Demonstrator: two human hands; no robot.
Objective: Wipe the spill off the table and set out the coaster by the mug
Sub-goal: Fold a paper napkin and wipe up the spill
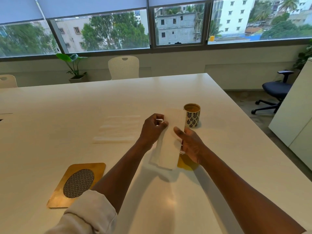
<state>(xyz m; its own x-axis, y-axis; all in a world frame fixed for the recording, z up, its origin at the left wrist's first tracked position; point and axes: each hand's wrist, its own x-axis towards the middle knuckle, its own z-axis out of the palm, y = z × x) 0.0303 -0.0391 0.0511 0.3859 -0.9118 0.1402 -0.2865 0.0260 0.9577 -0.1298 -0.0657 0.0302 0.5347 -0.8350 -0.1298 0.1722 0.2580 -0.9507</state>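
Head view: both hands, left [152, 128] and right [190, 142], pinch the napkin [170, 141] above the spill [186, 163]; the table's [236, 149] right edge is near.

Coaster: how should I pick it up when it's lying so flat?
Take the coaster by its near-left corner, coming from the table's near side. It lies flat and thin, so a top grab probably won't catch. Slip fingertips under that edge, thumb on top, and pinch. The left forearm crosses its right corner, so the left side looks freer.
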